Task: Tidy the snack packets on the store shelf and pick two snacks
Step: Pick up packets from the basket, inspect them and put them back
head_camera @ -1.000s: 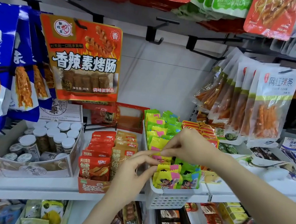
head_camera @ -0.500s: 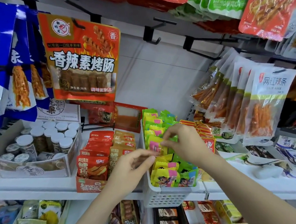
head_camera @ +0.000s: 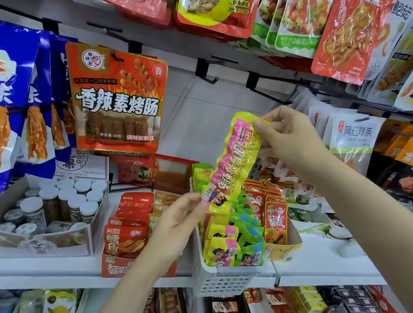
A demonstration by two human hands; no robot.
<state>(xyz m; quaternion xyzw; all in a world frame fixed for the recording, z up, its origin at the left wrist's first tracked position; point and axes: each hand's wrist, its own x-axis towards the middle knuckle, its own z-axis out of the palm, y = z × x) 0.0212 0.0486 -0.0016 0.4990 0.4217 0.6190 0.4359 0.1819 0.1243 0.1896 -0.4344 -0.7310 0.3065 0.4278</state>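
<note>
Support the load at both ends. The left hand [head_camera: 175,225] pinches the lower barcode edge of the yellow-pink sausage packet [head_camera: 232,163]; the right hand [head_camera: 287,137] pinches its crimped top seal. The packet hangs upright above the white perforated basket [head_camera: 223,279]. Judged slick, crinkly foil over 1 firm cylinder: grip the seals, not the body.

White shelf [head_camera: 329,266] carrying, left to right: a jar tray [head_camera: 36,238], a red packet box [head_camera: 123,262], and a white basket [head_camera: 223,280]. A yellow box [head_camera: 282,248] stands just beside the basket.
</note>
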